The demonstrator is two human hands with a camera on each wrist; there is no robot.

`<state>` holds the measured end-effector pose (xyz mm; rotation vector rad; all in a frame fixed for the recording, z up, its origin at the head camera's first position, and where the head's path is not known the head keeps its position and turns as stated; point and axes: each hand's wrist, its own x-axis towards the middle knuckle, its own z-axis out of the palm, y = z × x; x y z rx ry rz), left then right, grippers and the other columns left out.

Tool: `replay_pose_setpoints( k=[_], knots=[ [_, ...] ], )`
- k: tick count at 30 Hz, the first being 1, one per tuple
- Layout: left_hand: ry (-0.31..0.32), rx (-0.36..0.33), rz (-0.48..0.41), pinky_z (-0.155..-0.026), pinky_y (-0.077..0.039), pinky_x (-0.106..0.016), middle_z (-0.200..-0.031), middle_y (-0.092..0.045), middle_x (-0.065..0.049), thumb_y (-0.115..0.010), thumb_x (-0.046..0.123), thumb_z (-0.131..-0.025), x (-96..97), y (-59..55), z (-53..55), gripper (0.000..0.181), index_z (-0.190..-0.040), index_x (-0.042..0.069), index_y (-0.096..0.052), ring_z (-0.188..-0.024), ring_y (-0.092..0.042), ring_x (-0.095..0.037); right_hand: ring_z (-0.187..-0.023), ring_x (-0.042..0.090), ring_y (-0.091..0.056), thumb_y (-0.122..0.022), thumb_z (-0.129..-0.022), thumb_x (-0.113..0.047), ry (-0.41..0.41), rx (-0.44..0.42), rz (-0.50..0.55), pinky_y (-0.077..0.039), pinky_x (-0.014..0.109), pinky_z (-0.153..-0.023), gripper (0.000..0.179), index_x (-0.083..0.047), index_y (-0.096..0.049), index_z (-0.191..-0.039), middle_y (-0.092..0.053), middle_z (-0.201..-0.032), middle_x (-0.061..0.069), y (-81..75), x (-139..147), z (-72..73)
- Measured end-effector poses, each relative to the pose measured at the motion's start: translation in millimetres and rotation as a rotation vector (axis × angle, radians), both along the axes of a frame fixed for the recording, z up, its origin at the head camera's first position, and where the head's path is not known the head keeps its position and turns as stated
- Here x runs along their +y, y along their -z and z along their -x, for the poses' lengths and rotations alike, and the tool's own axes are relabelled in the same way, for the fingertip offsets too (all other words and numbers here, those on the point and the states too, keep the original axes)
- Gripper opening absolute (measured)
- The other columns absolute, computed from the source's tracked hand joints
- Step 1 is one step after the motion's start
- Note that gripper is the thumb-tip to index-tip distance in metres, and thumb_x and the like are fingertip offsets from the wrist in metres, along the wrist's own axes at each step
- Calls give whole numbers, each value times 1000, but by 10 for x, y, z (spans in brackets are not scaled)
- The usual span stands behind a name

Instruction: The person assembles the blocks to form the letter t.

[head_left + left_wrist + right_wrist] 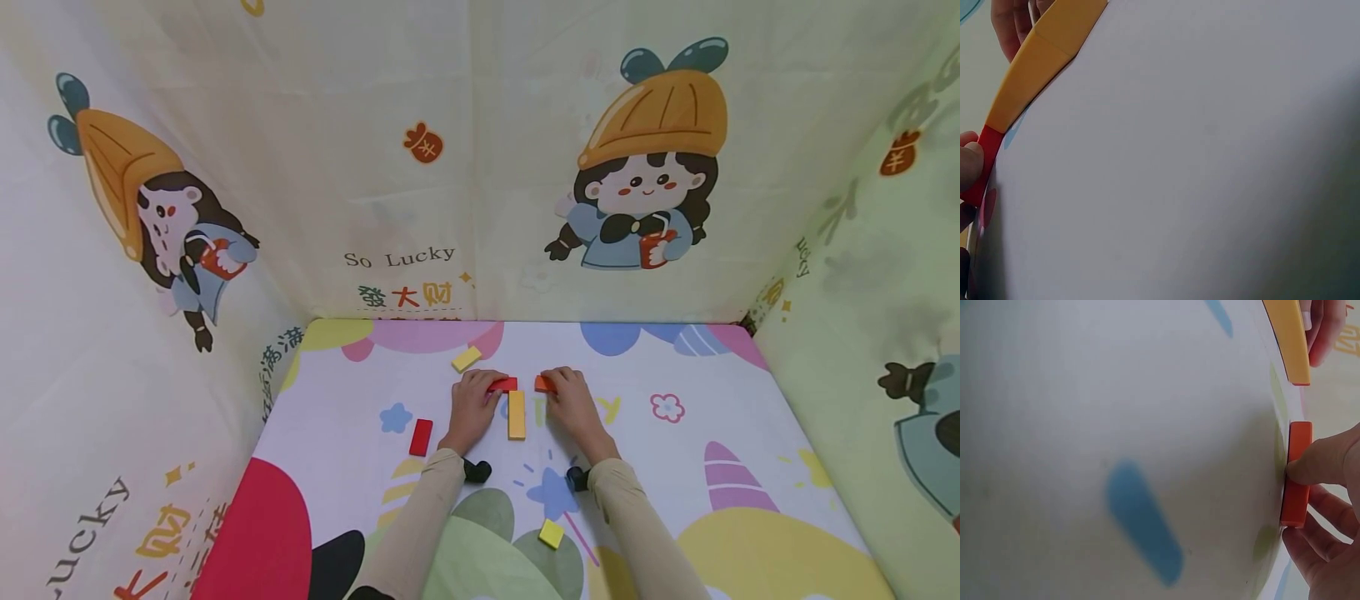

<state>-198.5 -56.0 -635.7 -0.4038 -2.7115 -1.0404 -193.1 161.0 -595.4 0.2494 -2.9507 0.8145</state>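
My left hand (472, 407) pinches a red block (506, 384) between thumb and fingers. In the left wrist view, this red block (987, 153) meets the end of a long yellow-orange block (1038, 69). On the tabletop, the yellow-orange block (516, 417) lies lengthwise between both hands. A short distance to the right, my right hand (573, 408) grips an orange block (544, 384). The right wrist view shows the thumb (1319, 461) on one side of the orange block (1297, 478) and fingers on the other, with a gap between it and the yellow-orange block (1291, 340).
Another red block (421, 437) lies left of my left hand. Beyond that hand is a yellow block (467, 359), and a second yellow block (551, 534) sits nearer, between the forearms. Printed cloth walls (510, 208) enclose the patterned tabletop (637, 467).
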Motion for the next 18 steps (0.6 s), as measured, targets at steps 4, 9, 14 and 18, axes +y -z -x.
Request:
replay_pose_setpoints(
  k=[4,9,14,18],
  knots=[
    [-1,4,4,-98,-41,-41,-135,-69,9,-71,26,-100,3,11,4,34,-134,30,-67,-130,-52,-17,-127,38,-54,-66,-96,0,-7,-19,-7,-50,51,-111,39,-5,-65,-135,-63,-136,18,2,-14,8],
    [0,-6,-2,-99,-41,-41,-135,-69,9,-71,26,-100,2,12,4,34,-134,30,-67,-130,-51,-17,-127,38,-54,-67,-96,0,-11,-26,-8,-50,51,-111,39,-5,-66,-135,-63,-136,18,-5,-36,14],
    [-5,3,-9,-98,-42,-41,-134,-69,9,-72,25,-100,4,19,4,35,-134,30,-67,-131,-51,-17,-128,37,-54,-68,-96,-2,-15,-29,-12,-51,50,-111,39,-6,-66,-134,-63,-136,18,-10,-70,27],
    [-9,9,-13,-98,-42,-41,-134,-69,9,-73,26,-99,6,18,3,35,-133,31,-67,-132,-51,-16,-128,37,-54,-68,-96,-2,-29,-28,-12,-49,50,-112,38,-6,-66,-133,-63,-136,17,-16,-90,36]
  ],
)
